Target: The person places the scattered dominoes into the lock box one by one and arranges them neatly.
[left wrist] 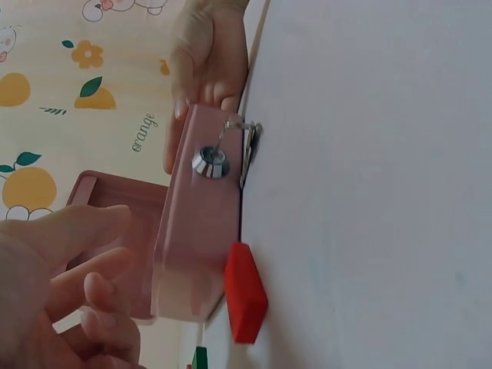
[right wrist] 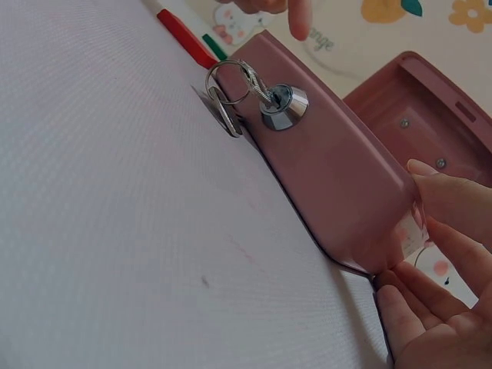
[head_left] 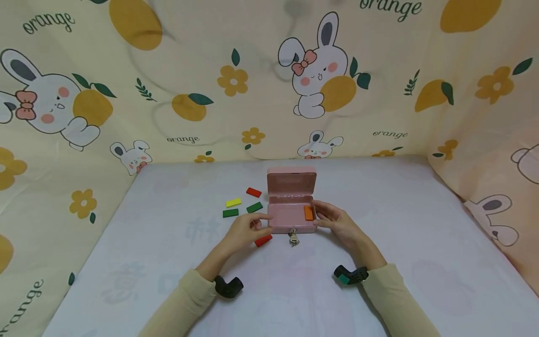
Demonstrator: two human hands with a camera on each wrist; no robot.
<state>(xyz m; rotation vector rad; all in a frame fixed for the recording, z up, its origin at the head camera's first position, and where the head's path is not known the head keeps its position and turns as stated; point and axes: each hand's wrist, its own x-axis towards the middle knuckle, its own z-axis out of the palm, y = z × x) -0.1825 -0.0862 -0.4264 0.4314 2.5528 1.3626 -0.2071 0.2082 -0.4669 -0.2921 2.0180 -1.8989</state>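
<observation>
A pink metal cash box [head_left: 290, 230] stands with its lid [head_left: 291, 181] raised. Inside, by its right wall, is an orange block [head_left: 309, 213]. Keys on a ring [right wrist: 227, 92] hang from the round front lock [left wrist: 211, 162]. My right hand [head_left: 342, 225] holds the box's right side, thumb at the rim and fingers along the outer wall. At the left side of the box hovers my left hand [head_left: 246, 231], fingers loosely bent with nothing between them. Below its fingertips a red block [left wrist: 246, 296] lies on the table against the box's front left corner.
To the left of the box lie several more blocks: a red one [head_left: 253, 192], a yellow one [head_left: 233, 202] and two green ones, one nearer the box [head_left: 254, 207] and one farther left [head_left: 230, 213]. A printed cloth [head_left: 261, 112] hangs behind the white table [head_left: 294, 290].
</observation>
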